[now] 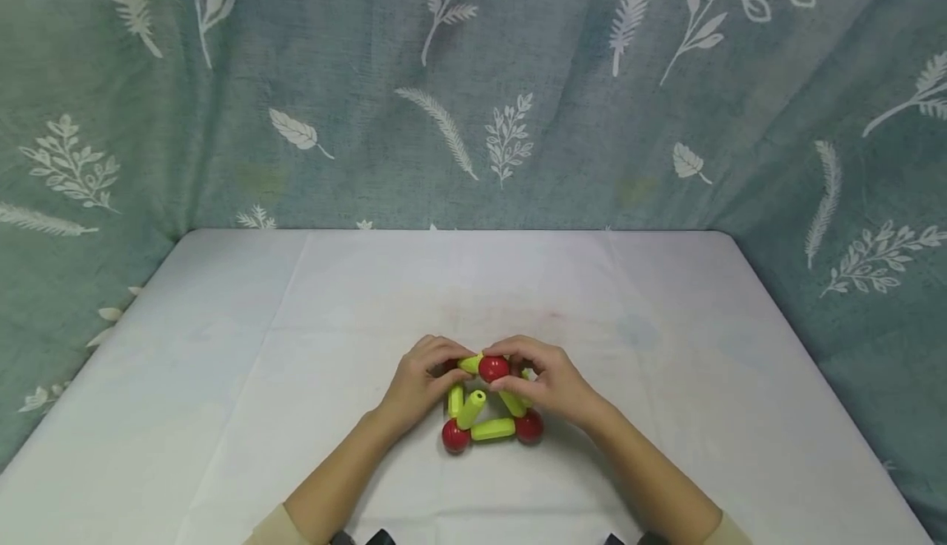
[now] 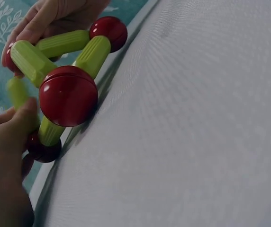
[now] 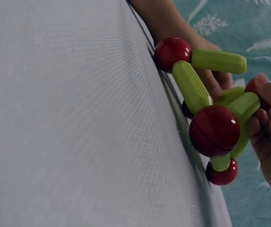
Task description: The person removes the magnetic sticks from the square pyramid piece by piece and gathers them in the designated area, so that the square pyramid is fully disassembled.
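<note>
- Head view, from the left: the left hand (image 1: 418, 381) pinches a held rod (image 1: 469, 363), lime green, between thumb and fingers. Working it well probably means keeping it in line with the ball beside it and steering with the fingertips rather than the wrist; whether that joint is fully seated cannot be told.
- Next, the near-left ball (image 1: 455, 436), glossy red with a seam round it, touches the white tabletop (image 1: 370, 298). A slanting rod (image 1: 471, 409) rises from it, its upper end unattached; the fingers would do best to keep clear of that.
- In the middle, the ball-and-rod frame (image 1: 512, 403) sits on the tabletop between the forearms. Its ridged green front rod (image 1: 493, 429) joins the two near balls. Light, even pressure should spare these joints a twist.
- Above it, the raised ball (image 1: 494, 369) is smooth, red and shiny; steadying it while the rod is adjusted seems wise.
- Further right, the near-right ball (image 3: 214, 131) shows its seam clearly in the right wrist view.
- Last, the right hand (image 1: 551, 381) grasps the raised ball between thumb and fingers; a firm but gentle hold should suit.
</note>
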Motion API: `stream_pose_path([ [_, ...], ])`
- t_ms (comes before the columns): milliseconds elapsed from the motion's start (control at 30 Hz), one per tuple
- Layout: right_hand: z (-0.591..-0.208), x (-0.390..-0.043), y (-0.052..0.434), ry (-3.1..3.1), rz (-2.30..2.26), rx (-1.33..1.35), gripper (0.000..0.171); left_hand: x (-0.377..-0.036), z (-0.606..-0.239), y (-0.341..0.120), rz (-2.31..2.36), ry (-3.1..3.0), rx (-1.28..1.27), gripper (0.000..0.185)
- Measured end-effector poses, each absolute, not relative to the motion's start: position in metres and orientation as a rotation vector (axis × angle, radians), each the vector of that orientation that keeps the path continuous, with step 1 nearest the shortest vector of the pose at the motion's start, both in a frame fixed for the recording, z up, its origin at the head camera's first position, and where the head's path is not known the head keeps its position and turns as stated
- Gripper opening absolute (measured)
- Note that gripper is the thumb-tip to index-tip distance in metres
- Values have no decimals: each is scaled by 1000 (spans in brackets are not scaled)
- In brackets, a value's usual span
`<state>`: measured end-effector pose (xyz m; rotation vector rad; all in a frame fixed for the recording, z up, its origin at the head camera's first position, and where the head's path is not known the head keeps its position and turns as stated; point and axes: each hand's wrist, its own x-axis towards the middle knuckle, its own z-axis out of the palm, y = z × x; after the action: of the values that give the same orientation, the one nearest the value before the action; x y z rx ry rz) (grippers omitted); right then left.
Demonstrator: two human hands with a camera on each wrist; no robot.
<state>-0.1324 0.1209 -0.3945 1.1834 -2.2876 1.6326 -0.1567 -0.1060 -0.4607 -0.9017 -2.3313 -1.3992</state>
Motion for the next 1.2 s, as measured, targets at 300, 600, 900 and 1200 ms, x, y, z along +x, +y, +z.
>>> stream_pose_path([
  [300,-416,-147,125,-2330,1742,1050,37,-157,-459,-109,-1622,-2346,-708,30],
  [600,-422,-145,130,-2334,1770,981,39,-157,-438,-97,-1553,-2157,-1001,39],
  [900,-429,-140,136,-2305,1774,922,38,-157,-429,-87,-1585,-2250,-1112,35],
  [1200,-424,-133,139,-2687,1808,732,22,-160,-419,-83,-1463,-2388,-1179,40],
])
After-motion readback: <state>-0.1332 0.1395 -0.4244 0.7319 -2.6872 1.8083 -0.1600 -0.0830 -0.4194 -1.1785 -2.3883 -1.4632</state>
